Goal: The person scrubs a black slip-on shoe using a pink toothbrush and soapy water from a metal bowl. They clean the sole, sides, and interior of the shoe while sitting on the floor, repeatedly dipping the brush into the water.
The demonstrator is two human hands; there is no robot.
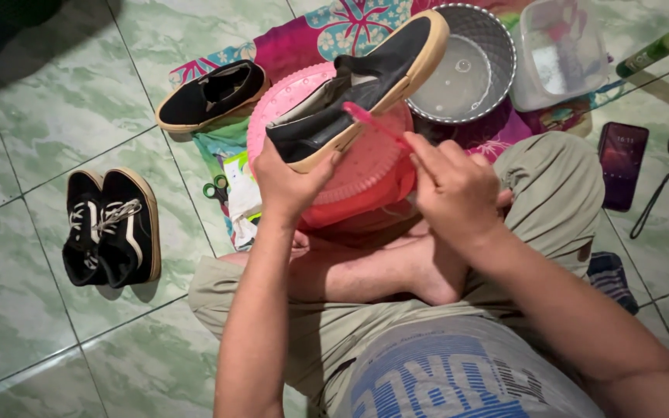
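Two hands busy: left hand (288, 182) grips the black slip-on shoe (358, 85), right hand (454, 190) pinches a pink toothbrush (377, 125). Tilted over the pink basin (303, 89), the shoe could slip if the grip loosens.

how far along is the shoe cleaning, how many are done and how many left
In hand: the left hand holds a black slip-on shoe over the pink basin, and the right hand holds a pink brush against it. Its mate lies on the cloth and the laced pair sits on the tiles; whether any is already clean cannot be told.

Glossy pale-green marbled floor tiles (32, 155) with thin dark grout lines; deep shadow across the top-left corner.
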